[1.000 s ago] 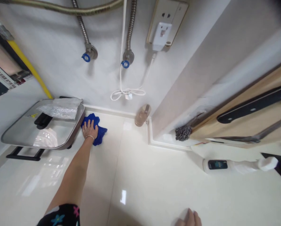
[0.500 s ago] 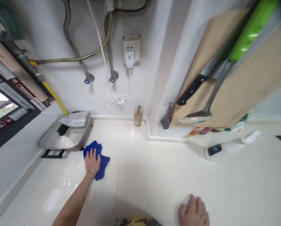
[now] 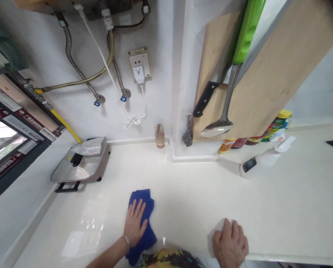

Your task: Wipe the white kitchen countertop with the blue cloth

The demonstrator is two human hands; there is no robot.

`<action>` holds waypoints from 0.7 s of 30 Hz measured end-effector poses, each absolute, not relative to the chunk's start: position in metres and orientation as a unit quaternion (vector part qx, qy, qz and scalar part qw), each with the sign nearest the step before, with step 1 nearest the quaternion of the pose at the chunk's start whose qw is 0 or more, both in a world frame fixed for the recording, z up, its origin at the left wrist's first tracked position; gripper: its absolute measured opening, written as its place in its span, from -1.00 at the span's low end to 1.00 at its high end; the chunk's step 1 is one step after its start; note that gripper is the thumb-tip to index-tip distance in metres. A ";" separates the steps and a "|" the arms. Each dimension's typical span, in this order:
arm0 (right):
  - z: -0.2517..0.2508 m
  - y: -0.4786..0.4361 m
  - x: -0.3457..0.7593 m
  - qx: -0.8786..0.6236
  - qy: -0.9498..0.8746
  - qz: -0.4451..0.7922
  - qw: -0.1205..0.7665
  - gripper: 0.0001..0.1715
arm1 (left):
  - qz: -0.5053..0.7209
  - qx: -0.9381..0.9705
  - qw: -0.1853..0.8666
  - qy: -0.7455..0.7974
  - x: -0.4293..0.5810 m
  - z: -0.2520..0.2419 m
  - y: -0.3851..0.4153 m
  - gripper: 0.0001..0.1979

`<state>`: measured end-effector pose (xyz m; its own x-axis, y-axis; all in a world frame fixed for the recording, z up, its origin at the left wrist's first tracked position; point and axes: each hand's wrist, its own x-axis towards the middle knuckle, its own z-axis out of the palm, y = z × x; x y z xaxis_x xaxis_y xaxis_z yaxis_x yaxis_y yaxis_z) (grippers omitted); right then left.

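Observation:
My left hand [image 3: 135,223] lies flat, fingers spread, on top of a blue cloth [image 3: 145,206] that rests on the white countertop [image 3: 189,193] near its front edge. A thin bracelet circles that wrist. My right hand [image 3: 230,245] rests palm down on the counter's front edge at the lower right, fingers together and slightly curled, with nothing visibly in it.
An electric skillet with a glass lid [image 3: 81,165] stands at the back left. A small bottle [image 3: 160,136] sits by the wall, a white spray bottle [image 3: 263,160] lies at the right, and sauce bottles [image 3: 256,138] stand under hanging cutting boards [image 3: 269,82], a knife [image 3: 205,98] and a ladle [image 3: 221,124].
My left hand has slid the blue cloth from beside the skillet toward me and to the right, down to the front of the counter. My right hand has stayed on the front edge.

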<state>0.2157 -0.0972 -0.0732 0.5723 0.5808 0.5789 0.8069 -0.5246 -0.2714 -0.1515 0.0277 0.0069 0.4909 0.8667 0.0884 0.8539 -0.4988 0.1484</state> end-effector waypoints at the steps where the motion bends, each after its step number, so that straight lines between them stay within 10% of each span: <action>1: -0.073 -0.097 0.216 -0.847 -0.409 -0.213 0.262 -0.34 | 0.068 0.874 0.051 0.478 -0.139 0.009 0.027 -0.31; 21: -0.062 -0.098 0.214 -0.864 -0.414 -0.184 0.219 -0.30 | 0.130 0.855 0.097 0.492 -0.020 0.000 0.191 -0.43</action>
